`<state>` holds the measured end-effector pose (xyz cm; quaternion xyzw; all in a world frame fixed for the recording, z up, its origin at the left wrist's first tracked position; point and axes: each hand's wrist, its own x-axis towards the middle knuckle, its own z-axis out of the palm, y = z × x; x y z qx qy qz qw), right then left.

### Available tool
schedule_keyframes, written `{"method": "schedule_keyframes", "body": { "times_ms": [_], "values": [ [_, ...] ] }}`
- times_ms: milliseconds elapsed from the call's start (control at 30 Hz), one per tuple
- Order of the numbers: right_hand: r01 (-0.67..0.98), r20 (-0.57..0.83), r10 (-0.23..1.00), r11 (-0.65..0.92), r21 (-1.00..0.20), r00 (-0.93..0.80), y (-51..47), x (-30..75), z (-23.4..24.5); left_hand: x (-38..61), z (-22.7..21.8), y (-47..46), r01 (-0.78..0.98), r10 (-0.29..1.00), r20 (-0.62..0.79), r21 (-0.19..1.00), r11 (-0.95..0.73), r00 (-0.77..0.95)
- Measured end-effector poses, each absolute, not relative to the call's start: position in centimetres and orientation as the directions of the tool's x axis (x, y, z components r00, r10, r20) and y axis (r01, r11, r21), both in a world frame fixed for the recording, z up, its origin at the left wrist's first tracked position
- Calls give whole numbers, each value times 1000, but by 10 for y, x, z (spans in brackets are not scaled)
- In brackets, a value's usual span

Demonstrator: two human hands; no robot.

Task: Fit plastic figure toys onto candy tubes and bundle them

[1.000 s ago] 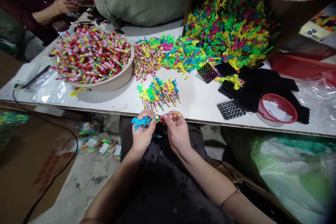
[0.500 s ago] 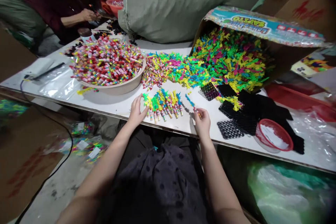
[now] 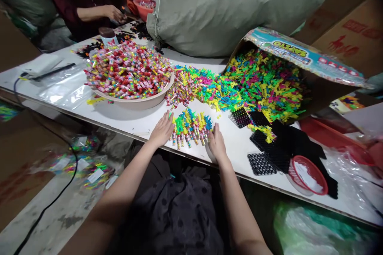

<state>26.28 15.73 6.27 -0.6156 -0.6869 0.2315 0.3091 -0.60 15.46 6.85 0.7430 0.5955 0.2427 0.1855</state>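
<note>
A row of small clear tubes (image 3: 188,140) filled with colourful beads lies on the white table, with blue, green and yellow plastic figures (image 3: 191,118) at their far ends. My left hand (image 3: 162,129) rests at the left end of the row, fingers stretched out and holding nothing. At the right end stands my right hand (image 3: 217,142) on its edge, its fingers straight and close to the last tube. Behind the row are a loose pile of wrapped candy tubes (image 3: 181,87) and a heap of coloured plastic figures (image 3: 215,87).
A wide basin (image 3: 143,102) heaped with candy tubes stands at left, beside clear plastic bags (image 3: 64,91). At right are a tipped carton (image 3: 302,53) of figures, black mesh pieces (image 3: 261,164) and a red basket (image 3: 311,175). Across the table a co-worker's hand (image 3: 115,14) handles something small.
My right hand has moved left to the row's end, and the blue-topped tube it held is no longer apart from the row. The view has shifted slightly.
</note>
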Motion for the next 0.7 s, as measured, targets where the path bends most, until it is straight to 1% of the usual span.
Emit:
{"method": "schedule_keyframes", "body": {
  "times_ms": [100, 167, 200, 267, 300, 333, 400, 467, 533, 600, 633, 700],
  "values": [
    [571, 88, 994, 110, -813, -67, 158, 254, 65, -8, 69, 154, 773, 963, 167, 574, -269, 211],
    [499, 81, 997, 63, -864, 15, 162, 252, 70, -9, 69, 154, 756, 965, 167, 601, -261, 200],
    [490, 91, 993, 44, -870, 73, 167, 252, 74, -9, 69, 154, 746, 969, 166, 617, -249, 186],
    [542, 160, 973, 45, -839, 166, 183, 250, 85, -10, 69, 155, 724, 973, 170, 651, -228, 154],
    [593, 211, 963, 73, -802, 167, 195, 247, 93, -10, 69, 155, 712, 975, 174, 666, -221, 140],
    [647, 256, 959, 118, -753, 123, 209, 242, 101, -11, 68, 156, 700, 975, 177, 681, -218, 131],
    [730, 289, 956, 230, -644, -47, 239, 227, 115, -12, 67, 156, 672, 976, 179, 709, -213, 120],
    [790, 228, 948, 311, -529, -220, 270, 205, 125, -15, 66, 155, 643, 977, 180, 737, -208, 110],
    [866, 127, 935, 353, -354, -330, 295, 181, 127, -18, 66, 154, 613, 978, 185, 763, -204, 96],
    [913, 23, 924, 380, -150, -381, 312, 160, 125, -20, 66, 153, 586, 977, 196, 783, -208, 86],
    [920, -21, 921, 387, -68, -389, 317, 152, 123, -21, 66, 153, 575, 976, 200, 791, -211, 83],
    [921, -74, 920, 388, 28, -386, 323, 142, 119, -23, 66, 153, 554, 976, 202, 805, -214, 84]
  ]
}}
